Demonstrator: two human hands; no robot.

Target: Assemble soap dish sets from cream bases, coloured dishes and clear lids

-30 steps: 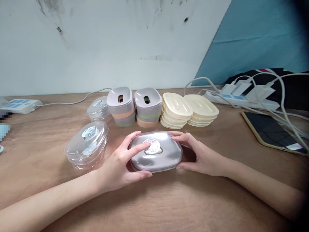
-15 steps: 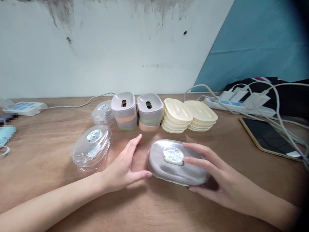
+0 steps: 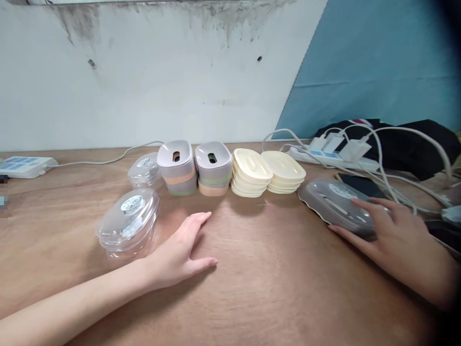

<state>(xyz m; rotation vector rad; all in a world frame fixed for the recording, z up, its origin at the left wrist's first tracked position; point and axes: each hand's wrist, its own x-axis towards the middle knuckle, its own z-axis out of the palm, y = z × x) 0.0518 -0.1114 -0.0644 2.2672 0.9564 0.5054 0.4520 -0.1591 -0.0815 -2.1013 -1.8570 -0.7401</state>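
Note:
My right hand (image 3: 399, 240) grips the near right side of an oval soap-box-like case (image 3: 334, 206) with a clear grey lid and a round label. The case is at the right, overlapping the phone (image 3: 360, 185) in view; whether it touches the table is unclear. My left hand (image 3: 183, 252) rests on the table with thumb and fingers apart, holding nothing. Beside its wrist stand stacked clear lids (image 3: 129, 218) with a round sticker, and a second clear stack (image 3: 144, 170) is behind them. Two stacks of grey cups (image 3: 176, 166) with slotted tops stand beyond my left hand.
Two stacks of cream oval trays (image 3: 252, 173) stand right of the cups. A power strip (image 3: 334, 156) with chargers and looping white cables (image 3: 382, 158) lies at the back right. Another strip (image 3: 25, 166) is at the far left. A white wall (image 3: 162, 86) stands behind the table.
My right hand has carried the grey-lidded case from the middle to the right, over toward the phone. My left hand stays open in nearly the same place; the view has turned slightly right.

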